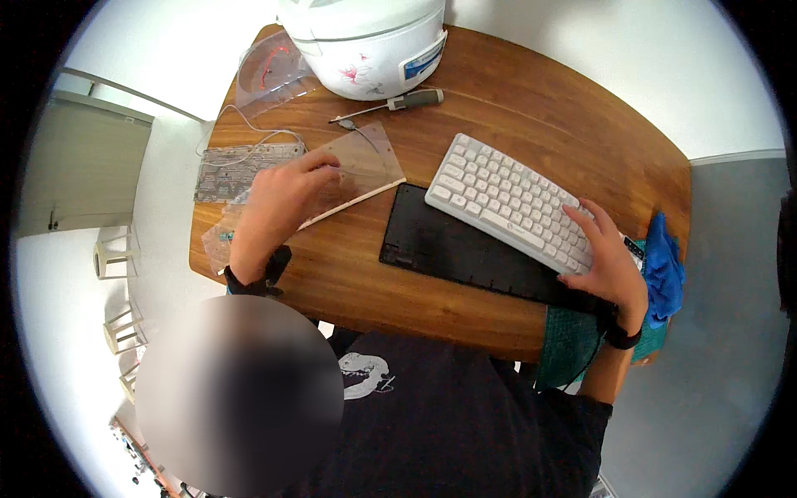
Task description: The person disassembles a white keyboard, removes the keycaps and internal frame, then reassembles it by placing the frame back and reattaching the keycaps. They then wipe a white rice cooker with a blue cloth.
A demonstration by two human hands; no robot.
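We are pressing our left hand (278,207), fingers together, on a clear sheet (361,162) left of centre on the table (531,100). We are gripping the white keyboard (515,203) with our right hand (610,261), fingers curled over its right end, above a black tray (440,249).

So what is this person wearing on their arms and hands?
Both hands are bare, with no gloves. The left hand and the right hand each have a black band at the wrist. The forearms are uncovered; a dark short-sleeved shirt with a pale print on the chest shows below.
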